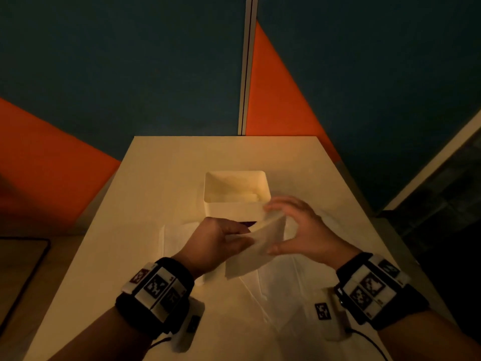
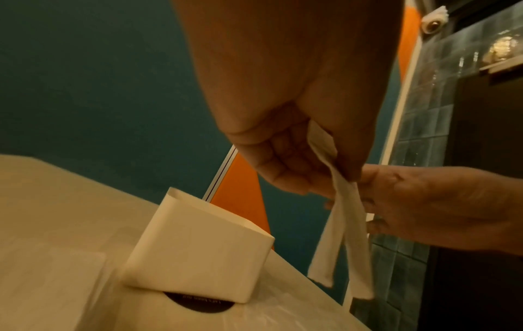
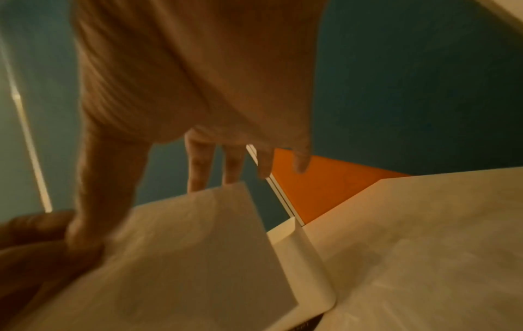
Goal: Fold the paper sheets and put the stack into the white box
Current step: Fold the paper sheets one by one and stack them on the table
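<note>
Before white box (image 1: 235,211) | both hands pinch folded sheet (image 1: 256,250) aloft

Your pale table (image 1: 161,162) carries the open white box (image 1: 235,213) near its middle, which partly covers a dark round mark (image 2: 198,302). Flat paper sheets (image 1: 283,290) lie spread on the near half, in front of the box.
</note>
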